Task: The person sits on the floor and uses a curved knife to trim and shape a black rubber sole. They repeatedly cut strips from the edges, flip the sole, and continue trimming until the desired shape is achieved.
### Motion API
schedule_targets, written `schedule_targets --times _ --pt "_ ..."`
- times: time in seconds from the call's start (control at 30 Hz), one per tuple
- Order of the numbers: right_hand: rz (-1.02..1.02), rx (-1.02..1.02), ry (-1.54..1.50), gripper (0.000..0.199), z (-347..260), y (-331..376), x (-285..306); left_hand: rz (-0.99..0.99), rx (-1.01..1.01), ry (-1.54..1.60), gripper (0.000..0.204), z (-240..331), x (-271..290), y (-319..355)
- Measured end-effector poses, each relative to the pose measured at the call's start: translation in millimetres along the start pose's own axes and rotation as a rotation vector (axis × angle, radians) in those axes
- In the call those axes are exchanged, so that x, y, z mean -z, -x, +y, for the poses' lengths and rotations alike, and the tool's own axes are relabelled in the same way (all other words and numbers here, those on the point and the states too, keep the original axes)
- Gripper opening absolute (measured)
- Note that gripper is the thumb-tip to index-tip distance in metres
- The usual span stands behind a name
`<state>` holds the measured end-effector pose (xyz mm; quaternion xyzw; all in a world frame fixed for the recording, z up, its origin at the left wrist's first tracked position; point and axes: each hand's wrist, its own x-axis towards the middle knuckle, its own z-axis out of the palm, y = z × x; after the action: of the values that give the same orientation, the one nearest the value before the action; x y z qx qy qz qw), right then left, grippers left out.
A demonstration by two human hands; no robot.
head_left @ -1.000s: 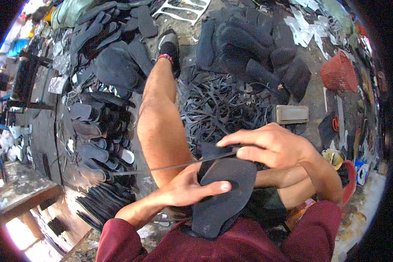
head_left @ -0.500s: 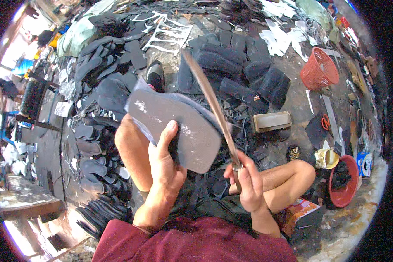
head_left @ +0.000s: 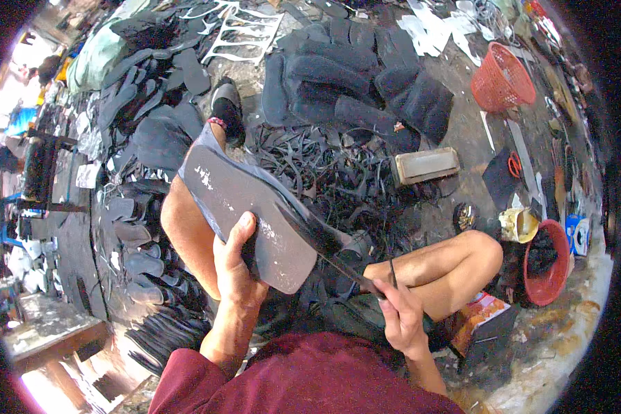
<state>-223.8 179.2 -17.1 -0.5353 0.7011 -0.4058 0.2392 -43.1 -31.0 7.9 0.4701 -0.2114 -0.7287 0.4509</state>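
Stacks of cut soles lie far left. Left hand grips the grey sole sheet raised and tilted, steadying its edge; right hand clasps the long knife against it.

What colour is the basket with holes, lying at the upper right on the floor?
The basket is red, best seen in the head view.

Orange carton (right knee); blue box
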Motion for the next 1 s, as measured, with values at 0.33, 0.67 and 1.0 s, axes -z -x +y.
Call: schedule_targets --times 0.33,0.67,1.0 --pt "-0.094 0.098 -0.029 0.039 -6.6 -94.9 -61.8 -0.067 0.013 -0.283 0.066 -4.8 49.3 2.6" --pt "0.112 0.16 -0.138 0.043 -12.1 -182.7 -149.0 -0.236 0.155 -0.39 0.073 0.6 53.3 7.1" --pt "-0.33 -0.298 -0.711 0.042 -53.1 -77.8 -96.8 -0.284 0.125 -0.192 0.038 62.7 61.5 5.9"
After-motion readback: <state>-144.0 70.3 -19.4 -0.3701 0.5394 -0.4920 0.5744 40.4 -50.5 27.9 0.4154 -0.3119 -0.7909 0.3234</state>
